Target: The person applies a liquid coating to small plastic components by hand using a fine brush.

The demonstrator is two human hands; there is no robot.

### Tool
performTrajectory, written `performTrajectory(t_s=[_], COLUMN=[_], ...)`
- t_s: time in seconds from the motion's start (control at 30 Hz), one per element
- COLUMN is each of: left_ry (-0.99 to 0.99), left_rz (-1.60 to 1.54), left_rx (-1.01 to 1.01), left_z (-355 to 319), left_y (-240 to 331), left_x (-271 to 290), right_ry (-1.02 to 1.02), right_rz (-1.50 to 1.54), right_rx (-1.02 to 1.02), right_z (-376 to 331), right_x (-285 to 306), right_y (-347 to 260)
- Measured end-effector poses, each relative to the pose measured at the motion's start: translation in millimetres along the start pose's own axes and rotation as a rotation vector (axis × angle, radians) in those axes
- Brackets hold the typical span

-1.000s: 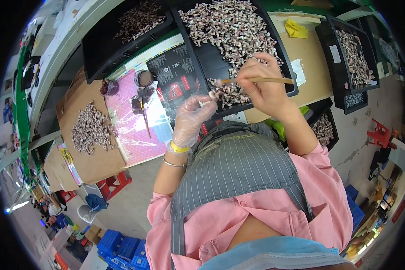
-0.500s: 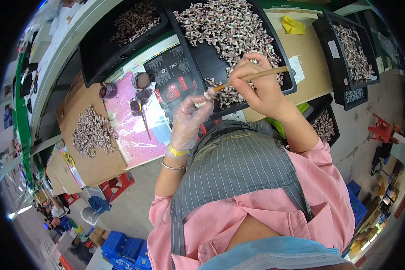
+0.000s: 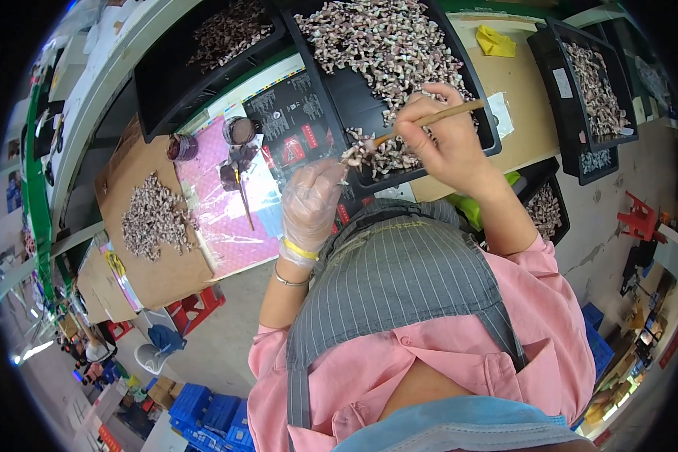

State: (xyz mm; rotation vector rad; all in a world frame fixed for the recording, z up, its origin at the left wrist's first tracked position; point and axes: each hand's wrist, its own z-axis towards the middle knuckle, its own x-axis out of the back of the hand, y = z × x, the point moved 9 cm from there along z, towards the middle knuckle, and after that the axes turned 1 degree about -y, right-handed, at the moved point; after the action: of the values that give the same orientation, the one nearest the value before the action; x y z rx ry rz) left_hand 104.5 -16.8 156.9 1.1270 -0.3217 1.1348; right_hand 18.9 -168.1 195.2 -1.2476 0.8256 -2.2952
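My right hand (image 3: 444, 143) grips a paintbrush (image 3: 453, 111) with a light wooden handle. Its tip points left, over small brown-and-white pieces (image 3: 395, 157) in the near corner of a large black tray (image 3: 344, 94). My left hand (image 3: 311, 200), in a clear plastic glove with a yellow band at the wrist, is closed at the tray's near left edge. Its fingertips are beside the loose pieces, and what they pinch is too small and partly hidden to name. More of the same pieces heap up across the tray's far part.
Left of the tray, two jars of dark paint (image 3: 240, 131) and a second brush (image 3: 245, 202) lie on pink sheeting (image 3: 211, 203). A pile of pieces (image 3: 154, 218) rests on cardboard (image 3: 184, 275). Another black tray (image 3: 554, 75) stands right, near a yellow cloth (image 3: 496, 41).
My hands have moved apart. The left one turned and drew slightly down, its fingers now at the tray's edge. The brush tip left the small piece in it and shifted right over the tray.
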Motion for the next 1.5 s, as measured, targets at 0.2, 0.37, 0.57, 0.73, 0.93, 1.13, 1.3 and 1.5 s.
performTrajectory(t_s=[0.2, 0.37, 0.57, 0.73, 0.93, 1.13, 1.3, 1.5], left_ry=[0.048, 0.066, 0.092, 0.07, 0.061, 0.038, 0.025, 0.054], left_rz=[0.028, 0.07, 0.095, 0.094, 0.115, 0.092, 0.015, 0.093], left_rx=[-0.051, -0.104, -0.114, -0.089, -0.093, -0.12, -0.177, -0.239], left_z=[-1.5, -2.4, -3.8, -2.7, -0.1, 5.1, 7.4, 46.7], left_y=[1.3, 3.6, 5.4, 1.7, -7.1, -14.9, -27.0, -76.7], left_x=[3.4, 7.5, 10.1, 7.2, 3.0, 3.9, 2.7, 25.0], right_ry=[-0.053, 0.039, 0.097, 0.052, 0.09, 0.01, 0.099, 0.21], right_rz=[0.059, -0.017, 0.094, 0.207, 0.033, -0.024, -0.026, -0.253], right_rx=[0.062, -0.027, 0.051, 0.038, 0.005, -0.001, -0.02, -0.146], right_z=[5.9, 6.4, 9.6, 10.3, 9.0, 18.3, 11.6, -4.6], right_x=[-9.5, 10.4, 6.5, 5.0, 8.2, -11.9, -9.3, 11.8], right_y=[-15.2, 2.9, -5.1, -8.5, 6.5, -3.9, 5.6, 13.9])
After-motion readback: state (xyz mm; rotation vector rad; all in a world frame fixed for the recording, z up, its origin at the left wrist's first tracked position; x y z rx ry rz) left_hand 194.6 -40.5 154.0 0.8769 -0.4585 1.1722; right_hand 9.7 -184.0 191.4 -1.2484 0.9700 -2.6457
